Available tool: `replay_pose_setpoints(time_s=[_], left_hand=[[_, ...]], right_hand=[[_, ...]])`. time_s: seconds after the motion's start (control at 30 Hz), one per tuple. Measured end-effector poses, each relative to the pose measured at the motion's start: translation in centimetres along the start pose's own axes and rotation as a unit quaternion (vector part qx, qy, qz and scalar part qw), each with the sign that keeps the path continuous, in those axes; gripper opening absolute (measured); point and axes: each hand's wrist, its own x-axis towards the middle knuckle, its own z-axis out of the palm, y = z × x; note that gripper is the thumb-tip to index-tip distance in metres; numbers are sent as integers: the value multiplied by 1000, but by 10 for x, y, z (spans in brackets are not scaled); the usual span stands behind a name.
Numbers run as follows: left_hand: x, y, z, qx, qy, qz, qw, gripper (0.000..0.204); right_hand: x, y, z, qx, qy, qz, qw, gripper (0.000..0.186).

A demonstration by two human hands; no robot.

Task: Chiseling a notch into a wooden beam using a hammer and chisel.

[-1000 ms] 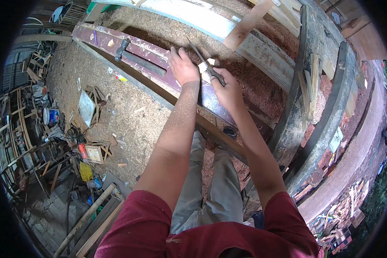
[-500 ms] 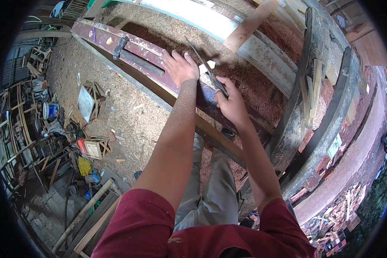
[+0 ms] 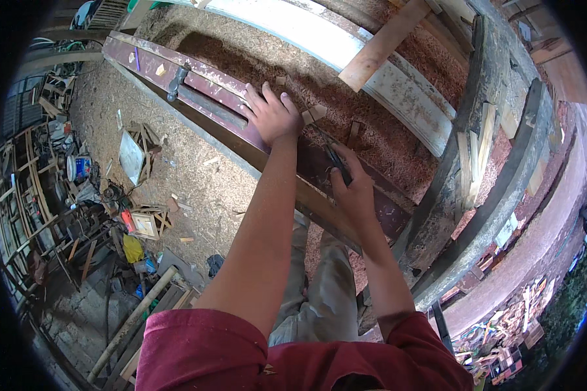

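"Drawn back toward the body since the earlier frame, the narrow-bladed tool is held by its handle in the right grip."

"And the pale wood piece?"

"Just beside the left grip, spread on the desk; pressure is best kept steady there, clear of the tool."

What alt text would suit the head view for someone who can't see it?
A person's right hand grips a slim, dark-handled tool, while the left hand rests spread on a long dark-red wooden board. A dark metal-headed hammer lies farther left.
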Motion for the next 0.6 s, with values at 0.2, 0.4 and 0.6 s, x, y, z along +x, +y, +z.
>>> replay_pose_setpoints(time_s=[0.2,0.4,0.6], left_hand=[[6,-2,2,87,-21,48,995,66],[4,2,-10,-13,-40,33,999,59],[0,-1,-14,-6,-55,36,998,54]], right_hand=[[-8,14,-2,44,-20,32,998,45],[-11,6,-3,56,-41,127,989,43],[-21,-7,13,-26,-7,59,998,43]])
